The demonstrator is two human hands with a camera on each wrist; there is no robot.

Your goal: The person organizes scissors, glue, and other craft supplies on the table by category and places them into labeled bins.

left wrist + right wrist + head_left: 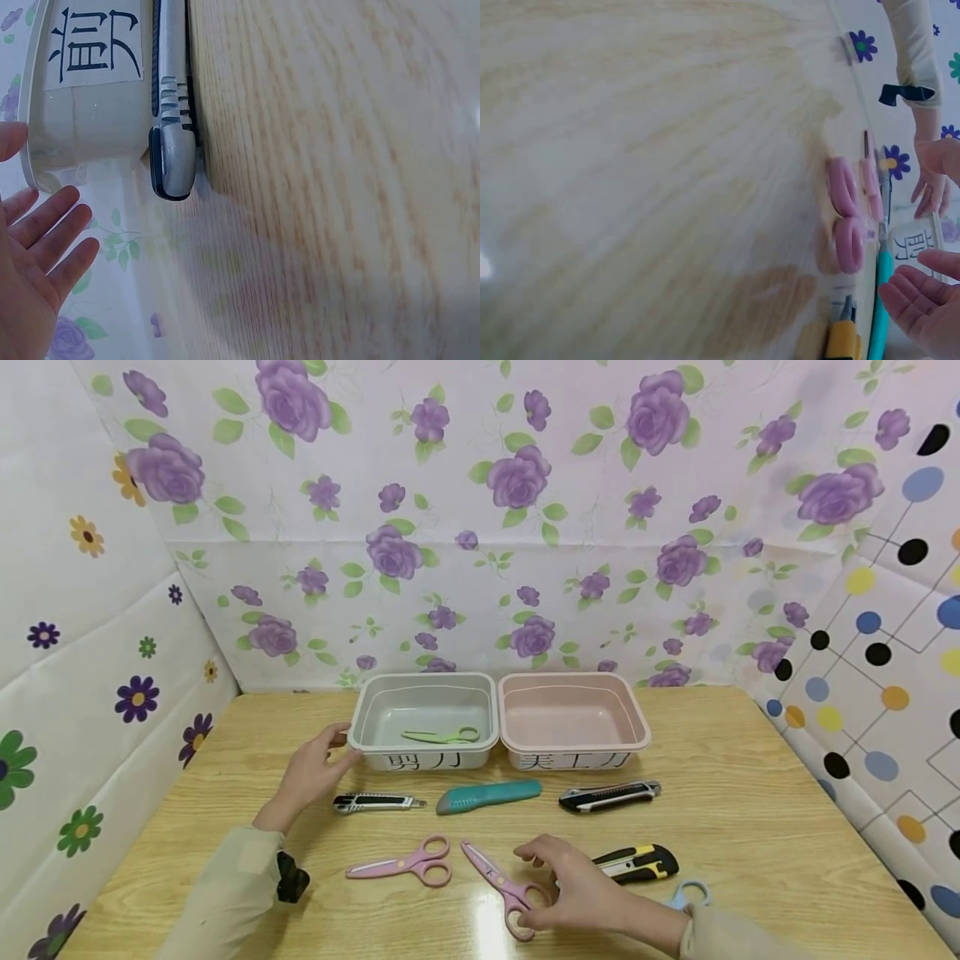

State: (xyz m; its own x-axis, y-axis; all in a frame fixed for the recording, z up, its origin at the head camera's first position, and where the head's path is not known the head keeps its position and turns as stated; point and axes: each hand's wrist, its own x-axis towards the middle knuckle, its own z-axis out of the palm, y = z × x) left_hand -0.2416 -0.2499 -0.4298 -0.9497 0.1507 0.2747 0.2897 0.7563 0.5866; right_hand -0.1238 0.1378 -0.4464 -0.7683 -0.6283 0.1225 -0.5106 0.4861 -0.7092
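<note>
**Lime-green plastic scissors point(442, 737) binned, seven tools left out**

They lie in the grey plastic bin point(423, 749), right of the left hand point(311, 774), whose relaxed fingers touch its rim. Rose-pink scissors point(501, 881) lie left of the loosely spread right hand point(588, 885), which grasps nothing. Farther left: another pink pair point(401, 865). By its wrist: a pale-blue loop handle point(678, 900). Ahead or alongside: a teal utility knife point(489, 797) and three black-trimmed ones point(609, 796).
</note>
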